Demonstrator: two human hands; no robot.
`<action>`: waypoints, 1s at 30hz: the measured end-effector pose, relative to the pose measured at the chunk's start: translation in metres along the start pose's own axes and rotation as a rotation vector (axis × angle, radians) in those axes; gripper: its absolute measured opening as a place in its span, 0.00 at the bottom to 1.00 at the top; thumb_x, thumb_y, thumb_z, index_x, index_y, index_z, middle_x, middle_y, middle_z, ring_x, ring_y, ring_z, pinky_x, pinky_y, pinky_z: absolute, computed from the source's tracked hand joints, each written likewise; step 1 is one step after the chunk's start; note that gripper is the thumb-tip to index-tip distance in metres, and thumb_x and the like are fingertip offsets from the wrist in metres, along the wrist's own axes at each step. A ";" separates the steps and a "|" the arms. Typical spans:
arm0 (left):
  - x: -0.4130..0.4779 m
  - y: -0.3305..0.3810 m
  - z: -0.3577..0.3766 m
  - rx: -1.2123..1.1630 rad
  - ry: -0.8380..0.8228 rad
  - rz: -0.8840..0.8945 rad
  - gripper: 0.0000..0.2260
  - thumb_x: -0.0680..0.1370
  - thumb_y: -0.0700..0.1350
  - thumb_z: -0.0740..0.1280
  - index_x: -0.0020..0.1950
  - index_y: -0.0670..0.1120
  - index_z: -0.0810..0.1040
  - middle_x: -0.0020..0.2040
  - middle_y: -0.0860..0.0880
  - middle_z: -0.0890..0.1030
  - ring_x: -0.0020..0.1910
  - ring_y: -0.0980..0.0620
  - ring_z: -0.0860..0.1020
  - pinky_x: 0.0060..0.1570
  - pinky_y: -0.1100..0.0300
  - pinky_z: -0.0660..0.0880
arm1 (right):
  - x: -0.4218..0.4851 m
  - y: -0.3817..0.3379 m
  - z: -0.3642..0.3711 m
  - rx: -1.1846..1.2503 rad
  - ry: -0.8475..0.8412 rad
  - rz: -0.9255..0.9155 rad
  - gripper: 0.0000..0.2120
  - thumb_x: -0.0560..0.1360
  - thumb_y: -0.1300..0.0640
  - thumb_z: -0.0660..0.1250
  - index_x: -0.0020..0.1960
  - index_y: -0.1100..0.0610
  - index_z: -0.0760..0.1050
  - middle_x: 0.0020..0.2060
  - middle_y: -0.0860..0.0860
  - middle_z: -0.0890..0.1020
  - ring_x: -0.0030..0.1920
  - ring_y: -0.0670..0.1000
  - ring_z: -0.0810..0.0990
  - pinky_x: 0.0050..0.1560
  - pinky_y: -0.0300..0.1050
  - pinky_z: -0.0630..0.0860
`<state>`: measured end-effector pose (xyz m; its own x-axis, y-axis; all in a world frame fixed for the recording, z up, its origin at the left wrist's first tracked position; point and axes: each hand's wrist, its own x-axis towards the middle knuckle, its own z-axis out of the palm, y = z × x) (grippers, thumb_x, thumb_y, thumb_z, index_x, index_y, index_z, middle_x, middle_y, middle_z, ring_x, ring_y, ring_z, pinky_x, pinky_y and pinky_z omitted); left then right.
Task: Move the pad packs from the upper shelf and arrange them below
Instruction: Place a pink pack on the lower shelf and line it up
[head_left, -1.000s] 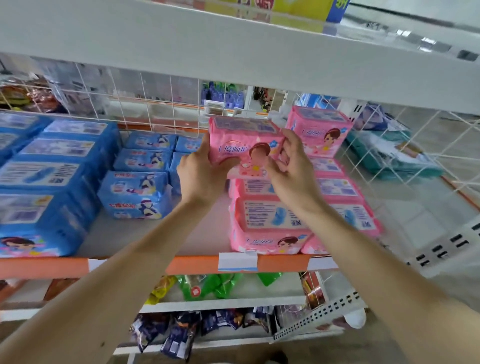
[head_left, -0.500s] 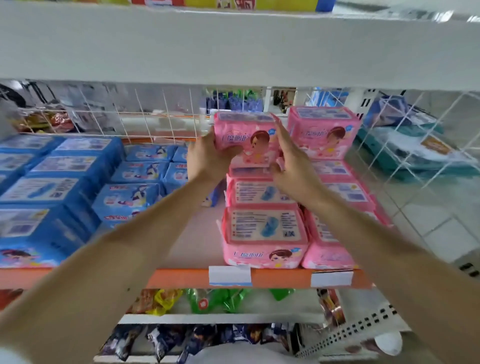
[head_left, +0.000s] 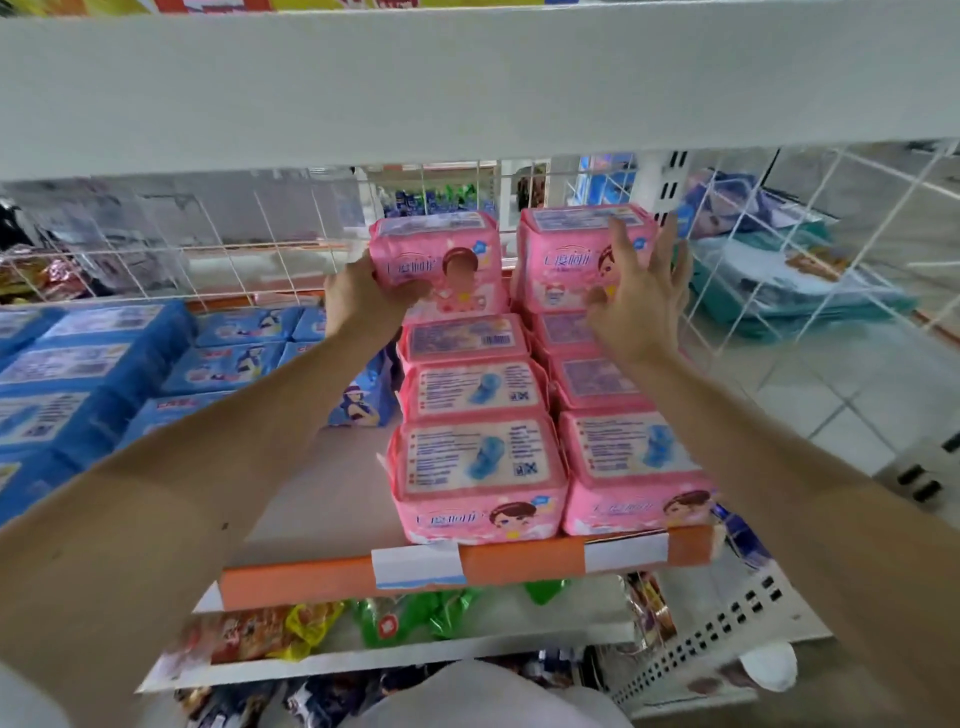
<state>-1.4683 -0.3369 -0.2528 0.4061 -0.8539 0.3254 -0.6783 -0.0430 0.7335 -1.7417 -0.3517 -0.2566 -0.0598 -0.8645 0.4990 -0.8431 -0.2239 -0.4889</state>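
Pink pad packs stand in two rows on the orange-edged lower shelf (head_left: 311, 584). At the back of the left row, a pink pad pack (head_left: 447, 260) sits upright on top of the others. My left hand (head_left: 363, 299) grips its lower left corner, thumb on the front. My right hand (head_left: 641, 296) is off that pack, its fingers spread in front of the neighbouring upright pink pack (head_left: 569, 254) on the right row. More pink packs lie flat in front (head_left: 478, 467) (head_left: 631, 460).
The white upper shelf (head_left: 467, 78) spans the top of the view, close overhead. Blue pad packs (head_left: 78, 374) fill the left of the lower shelf, with a bare strip between them and the pink rows. A wire grid backs the shelf. Snack bags lie on the shelves below.
The pink pack has moved back onto the left row's rear stack. My right hand has let go of it and shifted right, opening in front of the neighbouring pack.
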 end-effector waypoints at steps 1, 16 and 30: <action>0.000 0.000 0.000 -0.014 -0.004 0.001 0.19 0.70 0.57 0.77 0.55 0.47 0.83 0.46 0.49 0.84 0.45 0.48 0.81 0.43 0.56 0.76 | 0.001 0.003 0.000 0.029 -0.027 0.028 0.37 0.77 0.58 0.66 0.80 0.44 0.53 0.80 0.60 0.42 0.79 0.67 0.42 0.77 0.67 0.49; 0.002 -0.009 0.001 -0.096 -0.079 0.006 0.23 0.67 0.54 0.80 0.57 0.46 0.82 0.48 0.53 0.84 0.46 0.53 0.82 0.39 0.63 0.75 | 0.013 0.016 0.008 0.330 -0.091 0.162 0.43 0.77 0.62 0.66 0.80 0.41 0.44 0.57 0.48 0.66 0.39 0.42 0.75 0.27 0.29 0.68; 0.003 0.010 0.020 -0.027 -0.144 0.009 0.19 0.70 0.56 0.78 0.51 0.44 0.81 0.43 0.50 0.81 0.42 0.50 0.79 0.38 0.60 0.74 | 0.014 0.018 0.009 0.394 -0.070 0.303 0.31 0.74 0.61 0.66 0.75 0.48 0.64 0.46 0.42 0.81 0.47 0.45 0.80 0.48 0.48 0.81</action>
<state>-1.4860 -0.3507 -0.2564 0.3066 -0.9200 0.2442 -0.6636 -0.0227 0.7477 -1.7526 -0.3720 -0.2651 -0.2235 -0.9420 0.2505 -0.5270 -0.0994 -0.8440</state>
